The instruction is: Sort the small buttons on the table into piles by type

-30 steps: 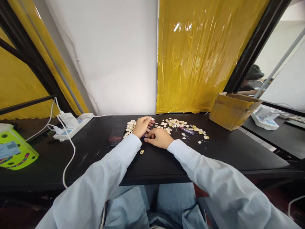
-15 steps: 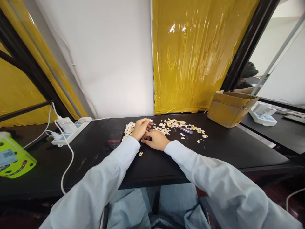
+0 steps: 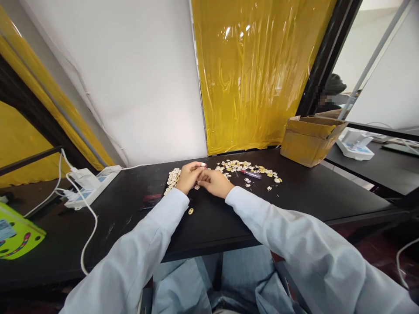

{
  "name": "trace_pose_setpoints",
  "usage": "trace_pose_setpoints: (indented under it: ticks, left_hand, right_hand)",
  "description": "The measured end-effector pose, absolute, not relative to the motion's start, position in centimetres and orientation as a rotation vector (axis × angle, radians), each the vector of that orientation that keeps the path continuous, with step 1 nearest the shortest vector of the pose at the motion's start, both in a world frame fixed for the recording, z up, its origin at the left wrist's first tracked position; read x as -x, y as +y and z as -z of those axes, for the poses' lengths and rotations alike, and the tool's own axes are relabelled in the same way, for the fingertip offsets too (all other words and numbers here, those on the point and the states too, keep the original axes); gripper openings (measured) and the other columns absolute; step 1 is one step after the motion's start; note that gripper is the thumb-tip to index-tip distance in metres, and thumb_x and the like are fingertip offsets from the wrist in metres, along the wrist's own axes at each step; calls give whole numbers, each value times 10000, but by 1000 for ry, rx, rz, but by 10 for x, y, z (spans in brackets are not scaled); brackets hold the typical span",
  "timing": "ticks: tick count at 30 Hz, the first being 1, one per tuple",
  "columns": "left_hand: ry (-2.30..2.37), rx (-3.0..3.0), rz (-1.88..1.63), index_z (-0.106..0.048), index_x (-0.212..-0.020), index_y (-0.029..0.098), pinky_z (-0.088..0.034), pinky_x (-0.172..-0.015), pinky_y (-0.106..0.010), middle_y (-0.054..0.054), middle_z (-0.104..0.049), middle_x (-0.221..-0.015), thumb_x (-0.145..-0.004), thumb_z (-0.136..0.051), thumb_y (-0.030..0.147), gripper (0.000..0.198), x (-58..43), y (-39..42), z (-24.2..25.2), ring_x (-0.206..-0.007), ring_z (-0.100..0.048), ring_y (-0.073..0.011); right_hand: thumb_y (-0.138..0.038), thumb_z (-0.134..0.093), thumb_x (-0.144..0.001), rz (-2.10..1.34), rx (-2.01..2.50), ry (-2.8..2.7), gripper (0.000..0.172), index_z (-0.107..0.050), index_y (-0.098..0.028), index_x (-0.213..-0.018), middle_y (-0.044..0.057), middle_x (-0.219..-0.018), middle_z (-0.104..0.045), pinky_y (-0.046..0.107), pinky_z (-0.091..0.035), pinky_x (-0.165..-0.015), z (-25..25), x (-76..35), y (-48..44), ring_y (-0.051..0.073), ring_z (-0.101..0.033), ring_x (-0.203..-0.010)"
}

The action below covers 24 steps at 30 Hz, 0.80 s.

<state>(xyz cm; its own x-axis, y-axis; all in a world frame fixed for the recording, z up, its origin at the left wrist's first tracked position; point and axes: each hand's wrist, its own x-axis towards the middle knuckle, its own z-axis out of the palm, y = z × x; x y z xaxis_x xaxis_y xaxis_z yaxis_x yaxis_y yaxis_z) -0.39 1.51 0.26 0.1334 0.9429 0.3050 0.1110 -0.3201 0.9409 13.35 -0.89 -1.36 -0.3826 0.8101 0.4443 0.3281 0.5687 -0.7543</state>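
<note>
My left hand [image 3: 189, 175] and my right hand [image 3: 214, 182] meet fingertip to fingertip over the black table [image 3: 294, 205], both with fingers curled and pinched together. What they pinch is too small to name. A neat cluster of small pale disc pieces [image 3: 173, 178] lies just left of my left hand. A scattered spread of the same pale pieces [image 3: 248, 168] lies to the right, with a purple pen-like item [image 3: 251, 174] among them. One single piece [image 3: 190, 211] lies alone near my left sleeve.
An open cardboard box [image 3: 309, 139] stands at the back right. A white power strip [image 3: 90, 185] with white cables lies at the left, a lime-green box [image 3: 16, 235] at the far left edge. Another person sits behind the box at a neighbouring table.
Both hands have lifted a little and drawn together, fingertips now touching. The camera has turned, shifting everything leftward in view.
</note>
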Motion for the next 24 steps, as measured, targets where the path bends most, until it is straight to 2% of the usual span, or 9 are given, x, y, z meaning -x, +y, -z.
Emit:
trace_pose_setpoints:
  ticks: [3,8,14,19,22,24]
  left_hand:
    - [1044,-1609,-1216,-685,-922,139,-493,-545,-247,-83,-707,-850,-668,-727,407,371,2,10,-6,-701,-637,-173]
    - [970,-1670,-1225,-690,-853,132,-538,-764,-314,-91,-720,-864,-600,-798,338,343,-2,8,-7,-829,-666,-203]
    - [1066,-1799,-1156,-684,-838,125,-551,-773,-358,-92,-721,-818,-620,-766,269,274,3,17,2,-789,-680,-210]
    - [1047,-1975,-1032,-668,-837,125,-553,-794,-354,-102,-728,-854,-639,-706,169,206,2,21,9,-793,-689,-205]
    - [1147,-2067,-1080,-676,-856,136,-549,-776,-325,-88,-729,-876,-688,-627,155,176,5,21,3,-798,-688,-197]
    - [1248,-2137,-1039,-687,-847,138,-542,-745,-295,-77,-729,-853,-670,-584,109,207,12,20,-4,-792,-686,-193]
  right_hand:
    - [-118,-567,-758,-699,956,-1696,43,-581,-155,-777,25,-733,-651,269,-482,-676,10,-145,4,128,-607,-663]
    - [-111,-542,-688,-688,1004,-1590,62,-531,-167,-715,2,-671,-607,268,-471,-646,6,-155,15,130,-580,-628]
    - [-166,-525,-684,-576,1326,-1630,92,-558,-168,-770,-12,-652,-582,247,-416,-611,1,-172,15,135,-553,-626]
    - [-209,-606,-643,-430,1633,-1801,161,-613,-165,-798,34,-750,-633,258,-388,-635,2,-184,14,167,-571,-712]
    - [-230,-583,-684,-378,1610,-1797,170,-624,-173,-839,33,-755,-639,253,-383,-628,1,-183,12,163,-572,-706]
    - [-226,-562,-710,-387,1533,-1810,164,-620,-177,-855,21,-725,-634,245,-379,-611,0,-179,9,154,-570,-679]
